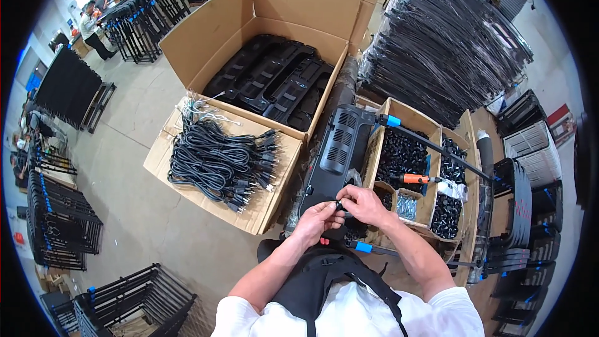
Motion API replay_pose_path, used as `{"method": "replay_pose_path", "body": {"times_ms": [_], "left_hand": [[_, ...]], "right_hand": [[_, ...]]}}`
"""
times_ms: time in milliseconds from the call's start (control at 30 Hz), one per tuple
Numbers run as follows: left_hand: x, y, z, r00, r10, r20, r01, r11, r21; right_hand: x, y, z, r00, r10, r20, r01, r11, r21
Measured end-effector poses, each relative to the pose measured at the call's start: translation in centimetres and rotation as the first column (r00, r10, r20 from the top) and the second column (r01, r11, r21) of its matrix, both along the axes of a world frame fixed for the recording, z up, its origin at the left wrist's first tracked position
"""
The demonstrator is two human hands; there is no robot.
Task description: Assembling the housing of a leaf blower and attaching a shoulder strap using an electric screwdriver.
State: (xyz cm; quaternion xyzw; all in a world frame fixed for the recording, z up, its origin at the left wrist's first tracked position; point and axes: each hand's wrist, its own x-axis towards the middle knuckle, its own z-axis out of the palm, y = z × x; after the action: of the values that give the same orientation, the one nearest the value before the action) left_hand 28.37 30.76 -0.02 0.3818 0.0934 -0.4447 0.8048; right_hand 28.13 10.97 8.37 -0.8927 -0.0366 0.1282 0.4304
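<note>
My left hand (320, 219) and my right hand (362, 205) meet close to my body, fingers of both pinched together. Between the fingertips is a small black part (339, 205), largely covered, so its exact kind cannot be made out. Just beyond the hands lies a long black plastic housing (340, 150) with vent slots. A black tube frame with blue end sleeves, one sleeve (390, 120) at the far end, runs beside it over the wooden bin. Nearest my right hand are the bin's compartments.
The wooden bin (432, 213) holds small black parts (399, 153), silver screws (407, 207) and an orange electric screwdriver (414, 178). Left, black power cords (215, 156) lie on a carton. Behind, an open cardboard box (206, 34) contains black housings. Racks and people are farther off.
</note>
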Motion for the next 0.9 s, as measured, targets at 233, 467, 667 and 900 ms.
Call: {"method": "replay_pose_path", "body": {"times_ms": [233, 467, 667, 900], "left_hand": [[0.2, -1.2, -0.5, 0.983, 0.131, -0.125, -0.138, 0.989, -0.044], [0.2, -1.2, 0.6, 0.982, 0.172, -0.078, -0.179, 0.979, -0.097], [-2.4, 1.1, 0.9, 0.998, 0.066, -0.002, -0.066, 0.998, 0.015], [-5.0, 2.6, 2.2, 0.996, 0.088, -0.021, -0.085, 0.989, 0.119]], "right_hand": [[0.1, -0.1, -0.5, 0.899, 0.21, 0.383, -0.142, 0.97, -0.2], [3.7, -0.8, -2.1, 0.84, 0.241, 0.486, -0.15, 0.964, -0.219], [13.9, -4.0, -3.1, 0.756, 0.046, 0.653, 0.121, 0.97, -0.209], [20.5, -4.7, -7.1, 0.755, 0.129, 0.643, 0.092, 0.95, -0.299]]}}
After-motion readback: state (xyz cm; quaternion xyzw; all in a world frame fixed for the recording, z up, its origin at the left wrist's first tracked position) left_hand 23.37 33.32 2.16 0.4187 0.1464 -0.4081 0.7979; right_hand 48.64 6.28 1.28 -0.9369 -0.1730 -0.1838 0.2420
